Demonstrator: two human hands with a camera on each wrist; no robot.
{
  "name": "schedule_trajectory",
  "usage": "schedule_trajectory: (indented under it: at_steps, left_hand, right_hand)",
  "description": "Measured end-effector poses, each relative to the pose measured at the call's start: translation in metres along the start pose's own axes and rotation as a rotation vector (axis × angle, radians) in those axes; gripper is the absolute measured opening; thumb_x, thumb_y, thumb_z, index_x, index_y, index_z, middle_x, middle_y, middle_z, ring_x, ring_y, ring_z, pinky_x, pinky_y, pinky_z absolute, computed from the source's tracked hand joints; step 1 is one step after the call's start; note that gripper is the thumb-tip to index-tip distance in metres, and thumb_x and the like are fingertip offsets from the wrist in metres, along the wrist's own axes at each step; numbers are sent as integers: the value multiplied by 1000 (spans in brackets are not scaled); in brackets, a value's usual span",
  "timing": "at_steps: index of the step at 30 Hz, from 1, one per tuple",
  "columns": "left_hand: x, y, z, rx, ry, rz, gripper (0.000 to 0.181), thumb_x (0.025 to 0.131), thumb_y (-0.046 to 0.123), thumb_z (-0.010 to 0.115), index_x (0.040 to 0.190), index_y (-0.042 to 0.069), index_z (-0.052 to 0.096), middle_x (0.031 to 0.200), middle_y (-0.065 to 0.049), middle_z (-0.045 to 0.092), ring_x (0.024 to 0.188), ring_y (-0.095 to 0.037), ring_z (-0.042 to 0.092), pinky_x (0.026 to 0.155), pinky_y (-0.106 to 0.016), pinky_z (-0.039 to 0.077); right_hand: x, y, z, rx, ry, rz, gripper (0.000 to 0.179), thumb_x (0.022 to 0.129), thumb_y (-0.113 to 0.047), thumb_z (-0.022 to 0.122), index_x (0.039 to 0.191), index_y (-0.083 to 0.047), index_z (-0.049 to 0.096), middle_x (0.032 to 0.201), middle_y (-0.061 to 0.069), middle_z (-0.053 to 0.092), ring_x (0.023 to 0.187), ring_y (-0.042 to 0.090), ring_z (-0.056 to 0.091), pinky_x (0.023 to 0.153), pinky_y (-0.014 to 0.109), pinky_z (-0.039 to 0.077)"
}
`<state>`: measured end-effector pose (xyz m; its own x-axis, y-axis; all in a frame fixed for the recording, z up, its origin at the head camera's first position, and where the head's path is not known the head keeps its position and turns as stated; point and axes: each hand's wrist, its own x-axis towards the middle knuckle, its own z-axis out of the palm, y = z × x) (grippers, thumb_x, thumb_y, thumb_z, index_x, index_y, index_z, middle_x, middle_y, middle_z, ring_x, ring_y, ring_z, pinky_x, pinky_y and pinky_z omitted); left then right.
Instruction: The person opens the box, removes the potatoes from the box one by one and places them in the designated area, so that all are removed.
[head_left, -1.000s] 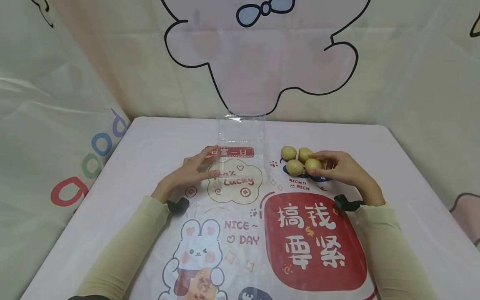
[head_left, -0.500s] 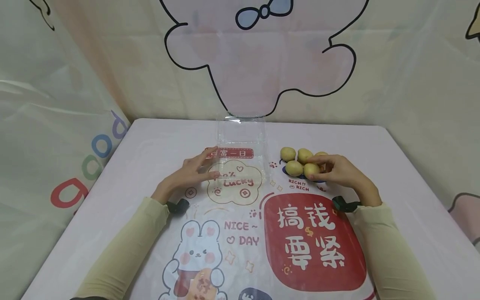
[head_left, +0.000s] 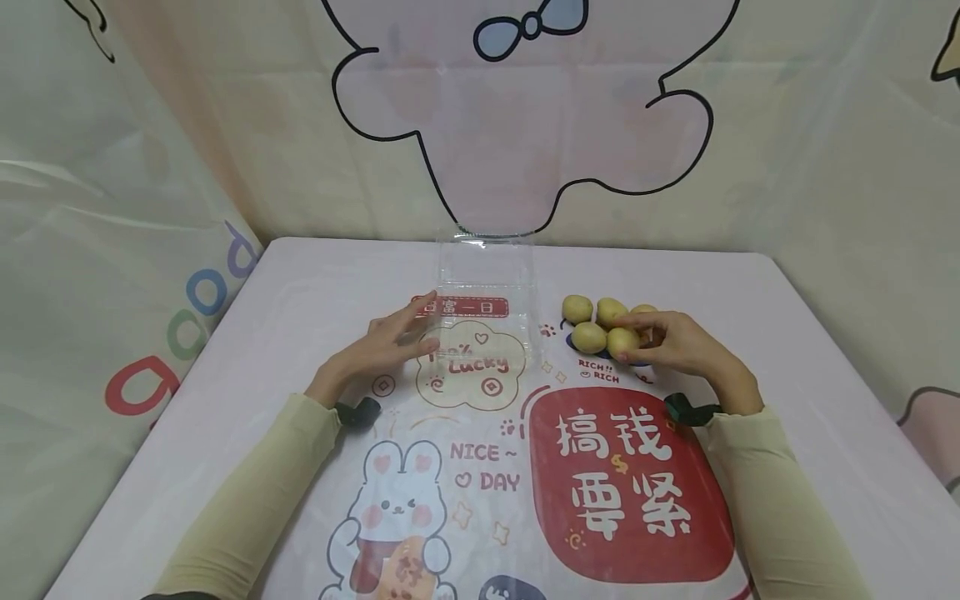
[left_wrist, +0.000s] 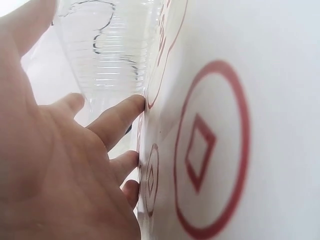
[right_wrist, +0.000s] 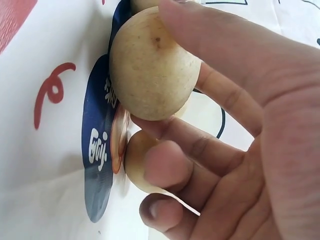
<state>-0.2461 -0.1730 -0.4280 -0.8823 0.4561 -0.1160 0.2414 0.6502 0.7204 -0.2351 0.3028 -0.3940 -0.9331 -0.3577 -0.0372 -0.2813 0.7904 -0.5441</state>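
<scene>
In the head view, several small round yellow-tan potatoes [head_left: 588,337] lie in a cluster on the table's back right. My right hand [head_left: 686,346] pinches the front-right potato [head_left: 621,342], thumb on its near side. In the right wrist view that potato [right_wrist: 155,70] is pale, with a small brown spot, between thumb and fingers. Another potato [right_wrist: 140,155] shows behind the curled fingers. A clear plastic box [head_left: 487,333] stands at the table's middle, its clear lid raised at the back. My left hand [head_left: 382,342] lies at its left side, fingers extended and spread, fingertips right by the ribbed wall [left_wrist: 110,65].
The white table [head_left: 337,271] has a printed cover with a red patch [head_left: 630,550] and a rabbit drawing [head_left: 397,500]. A printed cloth [head_left: 525,100] hangs along the table's back edge, with more cloth at the left [head_left: 75,275].
My right hand has shifted slightly toward me; a potato at the cluster's back right, hidden before, shows beside its fingers. My left hand and the box have stayed in place.
</scene>
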Motion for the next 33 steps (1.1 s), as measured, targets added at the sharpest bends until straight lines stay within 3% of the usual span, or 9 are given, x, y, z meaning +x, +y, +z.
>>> schedule_trajectory:
  at_steps: [8, 13, 17, 21, 27, 33]
  left_hand:
    - [1, 2, -2, -22, -6, 15, 81, 99, 62, 49, 164, 40, 4, 167, -8, 32, 161, -31, -3, 123, -63, -2]
    - [0, 3, -3, -23, 5, 18, 75, 103, 58, 42, 165, 36, 6, 169, -8, 27, 161, -33, 0, 124, -62, -1]
    - [1, 4, -2, -28, 11, 6, 70, 105, 57, 34, 165, 35, 5, 172, -6, 17, 161, -36, 3, 124, -63, 0]
    - [3, 6, -2, -52, 16, -37, 66, 106, 58, 28, 164, 38, 4, 174, -1, 6, 159, -41, 4, 123, -66, 0]
    - [5, 7, -3, -92, 26, -57, 66, 104, 66, 15, 164, 41, 4, 174, 7, 6, 160, -38, 2, 122, -69, -4]
    - [4, 5, -5, -83, 24, -15, 65, 106, 59, 9, 164, 31, 20, 174, 9, 6, 161, -34, 1, 121, -69, -6]
  right_hand:
    - [0, 0, -1, -3, 24, -43, 58, 83, -30, 86, 134, -8, 67, 97, 8, 61, 80, 18, 47, 66, 26, 42]
    - [0, -2, -2, -8, 30, -19, 61, 83, -34, 86, 134, -8, 66, 108, 12, 66, 82, 21, 49, 64, 26, 43]
    - [-1, -3, -3, -9, 32, -6, 63, 84, -36, 84, 137, -9, 64, 123, 16, 68, 81, 22, 49, 63, 26, 43]
    - [0, -3, -4, -13, 43, -15, 62, 86, -37, 83, 138, -10, 63, 125, 19, 70, 78, 21, 49, 62, 27, 42]
    - [0, -3, -5, -10, 53, -8, 61, 87, -36, 82, 139, -10, 63, 127, 23, 69, 74, 20, 49, 59, 27, 42]
    - [1, -1, -4, -21, 61, 2, 62, 88, -38, 81, 140, -10, 62, 127, 24, 69, 74, 21, 50, 59, 27, 42]
